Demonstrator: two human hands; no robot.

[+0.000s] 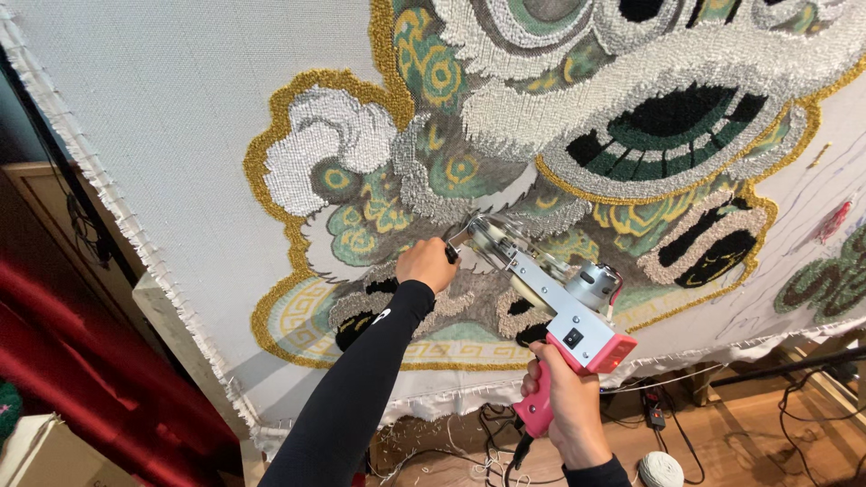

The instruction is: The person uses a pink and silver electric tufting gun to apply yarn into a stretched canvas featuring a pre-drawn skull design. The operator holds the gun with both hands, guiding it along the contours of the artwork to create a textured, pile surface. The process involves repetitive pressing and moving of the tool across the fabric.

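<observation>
Gripping the tufting gun (550, 302) against the cloth (180, 135), left hand (426, 264) clenched on its front handle, right hand (564, 397) on the pink grip; a tilt could tear the weave.

Tufting gun (550, 307), pink-handled, metal body | right hand (564, 401) fingers wrapped round pink grip | left hand (426, 264) fingers closed on front handle | tip against tufted cloth (162, 108) just beyond left fingers

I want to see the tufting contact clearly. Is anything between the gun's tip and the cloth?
Nothing visible. The tufting gun meets the cloth directly; the left hand holds its front handle beside the tip, and the right hand has the pink grip.
</observation>
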